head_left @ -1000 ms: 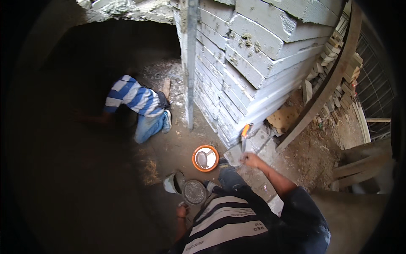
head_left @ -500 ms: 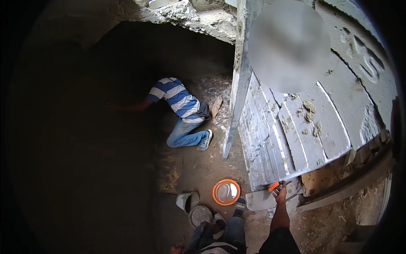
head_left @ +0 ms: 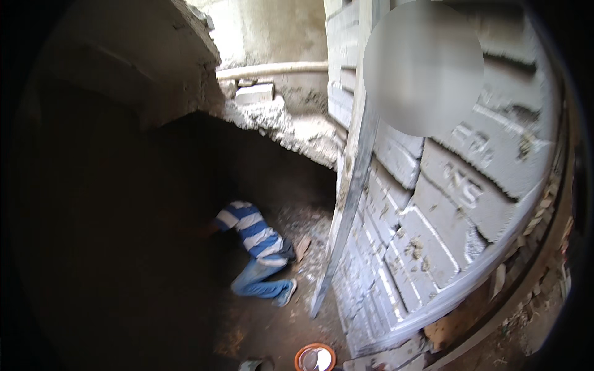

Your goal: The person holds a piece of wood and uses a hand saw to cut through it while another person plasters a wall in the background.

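Neither of my hands shows in the head view now, so I cannot see what they hold. At the bottom edge an orange basin [head_left: 314, 345] with pale, shiny liquid stands on the floor, cut off by the frame. Left of it the top of a grey bucket [head_left: 250, 366] just shows. On the right rises a wall of grey blocks [head_left: 427, 241] with white joint lines and lumps of mortar stuck on it.
A co-worker [head_left: 253, 238] in a striped shirt and jeans kneels under broken concrete [head_left: 281, 127], one arm lost in darkness. A long post [head_left: 356, 185] leans along the block wall. A pipe [head_left: 284, 69] and loose blocks [head_left: 253, 94] lie above the broken edge.
The view has tilted upward, so the basin and co-worker sit lower in it. My right hand, with an orange-handled tool, and my legs have left the picture.
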Tool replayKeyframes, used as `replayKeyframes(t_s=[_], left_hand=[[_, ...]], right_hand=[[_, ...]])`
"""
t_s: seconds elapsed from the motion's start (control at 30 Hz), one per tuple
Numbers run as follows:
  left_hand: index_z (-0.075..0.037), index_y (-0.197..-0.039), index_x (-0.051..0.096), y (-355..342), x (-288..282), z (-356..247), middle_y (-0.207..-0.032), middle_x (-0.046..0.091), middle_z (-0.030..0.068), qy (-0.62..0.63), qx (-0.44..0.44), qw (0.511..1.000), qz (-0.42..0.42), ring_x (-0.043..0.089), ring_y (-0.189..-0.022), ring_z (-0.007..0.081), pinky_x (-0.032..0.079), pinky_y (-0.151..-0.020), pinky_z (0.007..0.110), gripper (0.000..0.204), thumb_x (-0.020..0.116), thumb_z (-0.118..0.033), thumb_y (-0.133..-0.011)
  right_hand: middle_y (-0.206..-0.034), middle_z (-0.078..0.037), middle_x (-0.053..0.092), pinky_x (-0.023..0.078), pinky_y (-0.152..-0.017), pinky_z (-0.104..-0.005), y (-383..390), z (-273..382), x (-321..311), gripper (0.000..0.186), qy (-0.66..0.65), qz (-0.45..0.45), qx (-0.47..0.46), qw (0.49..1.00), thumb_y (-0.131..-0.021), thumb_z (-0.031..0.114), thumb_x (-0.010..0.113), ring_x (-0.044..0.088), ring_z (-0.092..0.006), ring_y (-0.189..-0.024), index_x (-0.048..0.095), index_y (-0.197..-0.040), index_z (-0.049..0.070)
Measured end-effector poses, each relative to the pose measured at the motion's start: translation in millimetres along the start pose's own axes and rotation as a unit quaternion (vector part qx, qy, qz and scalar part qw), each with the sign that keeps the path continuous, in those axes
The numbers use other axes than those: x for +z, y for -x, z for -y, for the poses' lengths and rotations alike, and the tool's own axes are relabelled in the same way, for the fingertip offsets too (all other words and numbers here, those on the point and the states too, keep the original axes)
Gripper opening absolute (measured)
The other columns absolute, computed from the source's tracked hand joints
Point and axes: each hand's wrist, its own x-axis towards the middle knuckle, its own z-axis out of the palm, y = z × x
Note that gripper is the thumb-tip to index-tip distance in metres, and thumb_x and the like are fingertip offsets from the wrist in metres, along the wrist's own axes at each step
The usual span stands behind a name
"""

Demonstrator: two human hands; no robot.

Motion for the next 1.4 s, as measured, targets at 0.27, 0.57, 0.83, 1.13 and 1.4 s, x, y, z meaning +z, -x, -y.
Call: replayKeyframes(t_s=[0.27,0.57,0.83,1.13,1.4], left_hand=[[-0.009,-0.127,0.024,-5,36,-64,-0.11,0.046,0.0131,0.162,0.115,0.966,0.167,0.046,-0.102,0.0256,0.035,-0.088,0.04,0.055,0.06,-0.026,-0.089],[-0.008,-0.143,0.011,44,41,-103,-0.126,0.043,0.0191,0.329,0.207,0.888,0.246,0.045,-0.119,0.031,0.033,-0.102,0.045,0.078,0.063,-0.024,-0.087],[-0.011,-0.134,0.029,69,14,-145,-0.117,0.048,0.0092,0.353,0.194,0.891,0.208,0.051,-0.109,0.0207,0.04,-0.096,0.038,0.059,0.063,-0.028,-0.09],[-0.009,-0.118,0.04,80,23,-177,-0.105,0.049,0.0018,0.237,0.156,0.942,0.182,0.051,-0.099,0.0096,0.045,-0.083,0.026,0.051,0.069,-0.037,-0.087],[0.002,-0.128,0.026,78,33,-292,-0.112,0.049,0.0161,0.001,0.417,0.902,0.111,0.055,-0.103,0.0241,0.046,-0.092,0.035,0.088,0.079,-0.044,-0.075]], right_hand=[[-0.093,-0.018,0.069,0.05,-0.07,-0.0374,166,282,-211,0.029,-0.152,0.058,-0.281,0.946,-0.086,0.026,0.063,0.064,-0.027,-0.075,0.067,-0.108,0.006],[-0.091,-0.012,0.07,0.052,-0.075,-0.0378,209,319,-226,0.023,-0.641,0.001,-0.197,0.741,-0.092,0.015,0.053,0.066,-0.0284,-0.082,0.065,-0.104,-0.001],[-0.102,-0.015,0.063,0.052,-0.082,-0.0425,301,359,-237,0.052,-0.751,0.217,-0.083,0.618,-0.084,0.018,0.067,0.064,-0.0312,-0.084,0.042,-0.128,0.005],[-0.116,-0.008,0.06,0.044,-0.093,-0.0312,313,378,-258,0.05,-0.327,-0.059,-0.312,0.89,-0.086,0.013,0.07,0.056,-0.016,-0.105,0.05,-0.131,0.002],[-0.086,0.001,0.059,0.047,-0.067,-0.0229,303,418,-363,0.029,-0.375,-0.016,-0.298,0.878,-0.09,0.021,0.068,0.056,-0.008,-0.074,0.058,-0.109,0.002]])
